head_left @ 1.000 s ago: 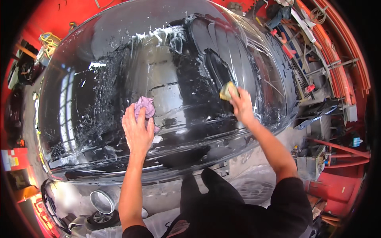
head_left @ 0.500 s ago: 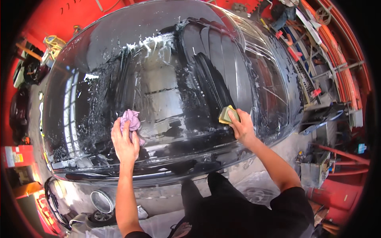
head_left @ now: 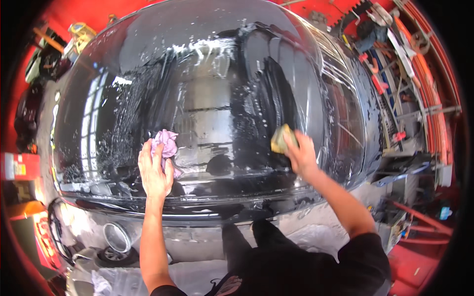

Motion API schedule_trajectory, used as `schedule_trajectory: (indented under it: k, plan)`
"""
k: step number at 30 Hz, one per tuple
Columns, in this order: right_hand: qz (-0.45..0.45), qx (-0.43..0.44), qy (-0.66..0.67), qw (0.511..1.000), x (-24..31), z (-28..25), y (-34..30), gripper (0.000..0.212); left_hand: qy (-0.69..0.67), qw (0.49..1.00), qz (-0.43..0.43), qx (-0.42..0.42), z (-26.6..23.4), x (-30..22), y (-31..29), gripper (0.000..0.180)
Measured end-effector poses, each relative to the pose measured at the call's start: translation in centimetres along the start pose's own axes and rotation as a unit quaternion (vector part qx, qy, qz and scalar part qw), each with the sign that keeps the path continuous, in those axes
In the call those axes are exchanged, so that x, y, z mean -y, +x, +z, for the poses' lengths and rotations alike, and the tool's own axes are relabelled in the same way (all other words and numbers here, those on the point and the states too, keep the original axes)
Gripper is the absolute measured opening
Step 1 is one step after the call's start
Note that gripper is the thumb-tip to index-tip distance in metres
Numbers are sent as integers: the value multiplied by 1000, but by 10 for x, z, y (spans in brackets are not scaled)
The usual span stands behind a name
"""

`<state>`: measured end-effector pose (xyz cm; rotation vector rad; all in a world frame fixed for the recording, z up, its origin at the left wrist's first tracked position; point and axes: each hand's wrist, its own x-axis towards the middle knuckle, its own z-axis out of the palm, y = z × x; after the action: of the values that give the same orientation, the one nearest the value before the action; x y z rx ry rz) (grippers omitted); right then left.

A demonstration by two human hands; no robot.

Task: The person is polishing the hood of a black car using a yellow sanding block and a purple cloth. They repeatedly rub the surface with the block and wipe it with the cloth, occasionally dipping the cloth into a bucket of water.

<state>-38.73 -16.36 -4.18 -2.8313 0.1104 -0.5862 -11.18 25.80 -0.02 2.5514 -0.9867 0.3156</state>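
Note:
A glossy black car body panel (head_left: pixel 202 128) spreads out in front of me, wet and streaked with white suds and dark smears. On its near left part rests my left hand (head_left: pixel 155 172), fingers closed loosely around a crumpled pale purple cloth (head_left: pixel 166 143). My right hand (head_left: pixel 303 155) grips a yellow and grey-green sponge (head_left: pixel 281 139) against the panel's right half, slightly blurred by motion. Dark wiped streaks run up the panel from the sponge. A band of thick white foam (head_left: pixel 210 48) lies farther up the panel.
On the floor at lower left are a metal bucket (head_left: pixel 117 238) and a wheel (head_left: pixel 114 256). A red box (head_left: pixel 22 166) stands at the left edge. Tools and long metal parts crowd the right side, with a red frame (head_left: pixel 424 222) below them. Plastic sheeting (head_left: pixel 197 281) covers floor near my legs.
My right hand and the sponge have shifted slightly up the panel. The cloth stays in my left hand at nearly the same spot. The whole view has tilted a little.

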Motion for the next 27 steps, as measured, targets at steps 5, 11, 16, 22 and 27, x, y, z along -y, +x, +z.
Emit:
schedule_trajectory:
  k: [5, 11, 16, 22, 27]
  plan:
    - [30, -78, -86, 993, -75, 41, 180, 59, -2, 1000, 15, 8, 7, -2, 12, 52]
    - [52, -106, -93, 989, -46, 59, 212, 47, -6, 1000, -16, 22, 17, -1, 19, 47]
    - [16, 25, -24, 999, 46, 10, 13, 68, 9, 1000, -10, -16, 48, -13, 97, 51]
    - [120, -20, -132, 984, -79, 39, 261, 44, -28, 999, 18, -27, 96, -58, 179, 55]
    - [26, -88, -89, 992, -35, 64, 206, 50, -35, 999, 16, -25, 104, -42, 204, 53]
